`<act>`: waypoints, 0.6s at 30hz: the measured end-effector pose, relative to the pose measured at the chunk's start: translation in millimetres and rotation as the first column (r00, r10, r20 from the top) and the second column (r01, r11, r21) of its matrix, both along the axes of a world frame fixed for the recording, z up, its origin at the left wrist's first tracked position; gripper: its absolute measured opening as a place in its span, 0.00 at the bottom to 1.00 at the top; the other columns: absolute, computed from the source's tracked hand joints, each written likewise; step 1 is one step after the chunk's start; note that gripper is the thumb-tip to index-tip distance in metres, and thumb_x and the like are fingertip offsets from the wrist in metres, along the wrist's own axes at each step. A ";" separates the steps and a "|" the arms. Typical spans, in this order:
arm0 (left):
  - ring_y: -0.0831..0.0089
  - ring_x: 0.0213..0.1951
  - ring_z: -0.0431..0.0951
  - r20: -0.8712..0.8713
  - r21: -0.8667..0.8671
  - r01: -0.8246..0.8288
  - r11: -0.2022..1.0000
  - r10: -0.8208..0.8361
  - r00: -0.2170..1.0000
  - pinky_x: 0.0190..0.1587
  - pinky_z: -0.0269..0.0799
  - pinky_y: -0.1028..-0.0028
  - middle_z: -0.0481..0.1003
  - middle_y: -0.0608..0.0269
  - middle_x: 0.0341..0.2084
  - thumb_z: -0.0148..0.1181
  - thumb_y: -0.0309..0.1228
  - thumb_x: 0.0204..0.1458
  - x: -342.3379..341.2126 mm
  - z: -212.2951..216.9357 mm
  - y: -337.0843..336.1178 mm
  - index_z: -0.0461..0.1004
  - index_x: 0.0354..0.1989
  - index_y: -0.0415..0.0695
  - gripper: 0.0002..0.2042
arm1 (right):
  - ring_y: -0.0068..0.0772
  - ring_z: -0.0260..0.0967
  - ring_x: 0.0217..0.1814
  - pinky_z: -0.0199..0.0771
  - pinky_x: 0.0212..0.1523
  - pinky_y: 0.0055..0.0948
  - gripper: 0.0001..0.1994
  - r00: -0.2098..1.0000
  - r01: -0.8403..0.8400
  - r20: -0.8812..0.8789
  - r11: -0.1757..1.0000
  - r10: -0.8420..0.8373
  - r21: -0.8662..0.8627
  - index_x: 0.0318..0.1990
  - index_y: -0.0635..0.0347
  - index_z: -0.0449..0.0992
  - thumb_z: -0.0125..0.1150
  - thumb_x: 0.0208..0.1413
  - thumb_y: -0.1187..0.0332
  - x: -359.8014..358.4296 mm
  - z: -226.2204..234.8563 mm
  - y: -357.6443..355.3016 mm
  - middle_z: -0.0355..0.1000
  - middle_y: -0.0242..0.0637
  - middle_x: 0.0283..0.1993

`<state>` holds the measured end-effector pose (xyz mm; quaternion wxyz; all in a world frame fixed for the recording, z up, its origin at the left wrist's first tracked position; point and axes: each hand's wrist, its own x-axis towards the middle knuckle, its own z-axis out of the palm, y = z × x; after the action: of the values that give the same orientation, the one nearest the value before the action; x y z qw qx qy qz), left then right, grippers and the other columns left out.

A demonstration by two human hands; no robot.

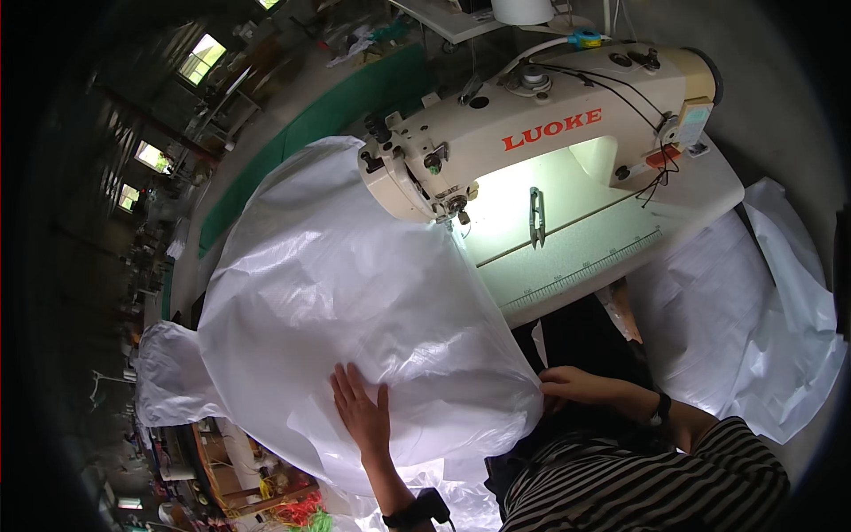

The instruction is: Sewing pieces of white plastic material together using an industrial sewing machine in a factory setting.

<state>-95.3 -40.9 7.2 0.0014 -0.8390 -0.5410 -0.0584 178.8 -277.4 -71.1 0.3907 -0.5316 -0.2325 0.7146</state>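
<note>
Left hand (363, 412): we are pressing it flat, fingers spread wide, on the white plastic sheet (337, 284).
Sheet: it is billowing above both hands, reaching the sewing machine (532, 133).
Right hand (572, 386): we are pinching the sheet's edge just beside us.
Progress: we are judging the stitching as not started; the sheet is lying beside the needle.
Further right: more sheets (745, 328) are waiting.

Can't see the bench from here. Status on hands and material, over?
Left hand flat on the billowing white plastic sheet. Right hand pinching its edge. Sheet runs under the cream sewing machine; grey thread snips lie clear.
</note>
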 end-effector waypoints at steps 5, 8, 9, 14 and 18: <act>0.52 0.54 0.76 0.376 0.020 0.254 0.967 -0.243 0.894 0.56 0.72 0.60 0.72 0.49 0.56 0.54 0.18 0.52 26.6 -16.1 -46.8 0.74 0.52 0.39 0.18 | 0.42 0.78 0.39 0.78 0.40 0.33 0.26 0.612 -0.138 0.756 0.910 -0.232 0.391 0.52 0.63 0.72 0.58 0.60 0.47 9.0 33.0 13.3 0.77 0.44 0.42; 0.53 0.45 0.79 0.390 -0.033 0.617 0.786 -0.558 0.732 0.47 0.76 0.61 0.78 0.49 0.45 0.53 0.20 0.50 88.9 -41.2 -96.6 0.75 0.48 0.38 0.16 | 0.45 0.78 0.35 0.77 0.36 0.37 0.25 0.485 -0.227 0.804 0.837 -0.345 0.497 0.48 0.63 0.72 0.58 0.59 0.47 8.3 36.5 39.4 0.77 0.45 0.38; 0.52 0.42 0.79 0.272 -0.295 0.635 0.714 -0.574 0.772 0.44 0.76 0.58 0.78 0.49 0.40 0.54 0.20 0.51 103.7 -50.2 -118.7 0.76 0.44 0.39 0.12 | 0.49 0.77 0.32 0.77 0.33 0.41 0.21 0.422 -0.225 0.827 0.840 -0.373 0.493 0.41 0.62 0.73 0.59 0.58 0.50 8.7 34.1 46.8 0.76 0.47 0.33; 0.49 0.58 0.70 0.391 -0.454 0.803 0.387 -0.723 0.570 0.61 0.68 0.57 0.76 0.51 0.48 0.55 0.24 0.47 119.5 -71.8 -186.7 0.79 0.43 0.43 0.14 | 0.50 0.76 0.29 0.77 0.32 0.43 0.15 0.426 -0.261 0.894 0.926 -0.142 0.272 0.35 0.62 0.75 0.59 0.57 0.56 15.2 18.9 58.3 0.76 0.46 0.28; 0.56 0.55 0.73 0.447 -0.469 0.607 0.642 -0.420 0.790 0.57 0.70 0.62 0.75 0.52 0.51 0.58 0.18 0.46 89.0 -29.7 -134.6 0.76 0.48 0.41 0.18 | 0.50 0.76 0.29 0.76 0.31 0.44 0.11 0.435 -0.254 0.866 0.889 -0.246 0.380 0.34 0.61 0.74 0.59 0.56 0.61 17.4 15.1 56.6 0.76 0.45 0.27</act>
<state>-6.4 -175.5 -22.4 -0.3576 -0.8967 -0.2608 -0.0103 196.2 -220.8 -56.0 0.3175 -0.7199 -0.5664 0.2452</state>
